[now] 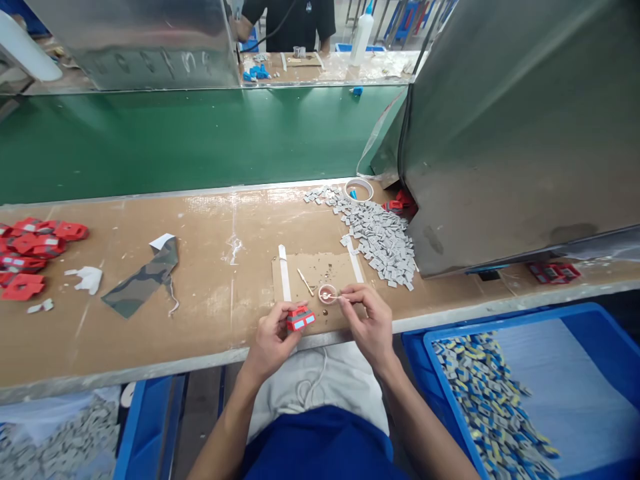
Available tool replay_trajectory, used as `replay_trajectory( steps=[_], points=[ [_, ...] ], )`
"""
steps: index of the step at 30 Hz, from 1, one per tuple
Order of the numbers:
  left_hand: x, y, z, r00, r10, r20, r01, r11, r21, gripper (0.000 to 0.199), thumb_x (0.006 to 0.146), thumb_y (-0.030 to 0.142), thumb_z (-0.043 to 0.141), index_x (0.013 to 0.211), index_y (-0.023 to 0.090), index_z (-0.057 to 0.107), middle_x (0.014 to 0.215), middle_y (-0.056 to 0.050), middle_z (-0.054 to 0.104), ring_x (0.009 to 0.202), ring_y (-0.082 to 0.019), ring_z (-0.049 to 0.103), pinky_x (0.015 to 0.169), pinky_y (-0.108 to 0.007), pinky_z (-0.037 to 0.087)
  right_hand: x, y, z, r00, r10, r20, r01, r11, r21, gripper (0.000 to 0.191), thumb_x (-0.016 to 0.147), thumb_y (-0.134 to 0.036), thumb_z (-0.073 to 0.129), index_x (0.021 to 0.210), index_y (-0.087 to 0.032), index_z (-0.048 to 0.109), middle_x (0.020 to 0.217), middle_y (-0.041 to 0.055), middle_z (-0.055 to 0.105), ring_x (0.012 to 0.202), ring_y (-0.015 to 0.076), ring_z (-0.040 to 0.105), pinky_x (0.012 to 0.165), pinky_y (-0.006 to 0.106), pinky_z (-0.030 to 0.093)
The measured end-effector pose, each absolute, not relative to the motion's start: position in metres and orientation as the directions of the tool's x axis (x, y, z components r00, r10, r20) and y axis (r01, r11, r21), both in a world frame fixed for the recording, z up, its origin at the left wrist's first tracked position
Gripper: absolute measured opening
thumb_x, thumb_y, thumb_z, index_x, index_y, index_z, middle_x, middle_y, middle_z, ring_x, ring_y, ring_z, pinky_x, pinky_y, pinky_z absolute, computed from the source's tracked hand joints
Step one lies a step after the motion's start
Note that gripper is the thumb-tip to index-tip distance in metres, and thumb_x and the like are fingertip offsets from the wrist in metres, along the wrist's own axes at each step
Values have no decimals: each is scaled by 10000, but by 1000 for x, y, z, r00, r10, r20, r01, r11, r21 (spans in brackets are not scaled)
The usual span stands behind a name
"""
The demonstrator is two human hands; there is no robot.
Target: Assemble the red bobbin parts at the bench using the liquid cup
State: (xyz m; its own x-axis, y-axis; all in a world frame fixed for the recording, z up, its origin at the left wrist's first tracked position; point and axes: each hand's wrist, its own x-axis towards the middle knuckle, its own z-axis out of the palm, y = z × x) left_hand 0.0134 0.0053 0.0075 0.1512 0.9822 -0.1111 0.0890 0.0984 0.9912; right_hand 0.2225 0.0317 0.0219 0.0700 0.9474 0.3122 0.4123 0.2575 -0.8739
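My left hand (271,338) pinches a red toy car body (301,319) with pale blue windows and grey trim, close to the table's front edge. In my right hand (369,320) is a thin pale stick (334,297), held between thumb and fingers, its far end inside a small round cup (327,293). The cup stands on a cardboard sheet (295,267) taped down with white strips. Another short stick (305,283) lies on the cardboard, left of the cup. Beyond my right hand spreads a heap of small grey pieces (380,237).
Red car parts (30,247) pile up at the left, near a camouflage cloth (145,277) and a white scrap (87,279). A tape roll (359,190) touches the grey heap. A metal housing (500,147) blocks the right. A green belt (190,143) runs behind; a blue bin (607,333) sits lower right.
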Motion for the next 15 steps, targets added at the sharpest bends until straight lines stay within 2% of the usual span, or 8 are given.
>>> replay_trajectory(
  steps=[2,4,6,9,11,15],
  points=[
    [13,6,8,157,980,-121,73,111,991,198,893,260,676,1065,196,601,1293,-185,735,1073,-253,764,905,-355,618,223,34,19,-20,946,324,449,298,-842,132,976,-278,626,853,-231,644,955,70,696,889,213,681,805,357,547],
    [12,6,8,162,979,-122,65,112,992,192,901,280,674,1059,195,605,1287,-182,738,1103,-257,758,900,-343,620,227,40,18,-104,931,350,471,356,-807,72,977,-287,619,955,-235,664,1044,84,685,979,231,678,867,376,545],
    [12,7,8,164,979,-119,60,110,992,191,904,293,676,1050,193,607,1285,-182,740,1124,-262,753,893,-334,623,237,54,21,-126,905,407,503,412,-760,113,985,-304,598,1041,-232,664,1130,105,669,1084,255,654,939,403,528],
    [13,6,9,166,979,-115,55,107,993,205,899,308,686,1044,189,604,1279,-185,742,1116,-266,758,863,-322,632,260,96,26,-132,886,443,609,426,-669,160,1017,-281,521,1047,-215,664,1076,103,674,1041,250,648,910,380,518],
    [13,6,9,170,980,-108,54,100,994,200,897,301,683,1040,185,605,1274,-189,744,1108,-266,761,871,-328,634,272,132,29,-205,908,364,713,394,-580,204,1025,-230,481,1075,-198,677,1032,99,682,975,240,651,862,352,512],
    [12,6,7,162,982,-95,67,85,994,177,881,253,676,1028,177,616,1259,-194,749,1101,-266,763,900,-343,632,275,189,28,-404,912,74,870,408,-278,273,983,-143,513,1170,-168,711,1110,123,682,1015,250,649,870,328,487]
  ],
)
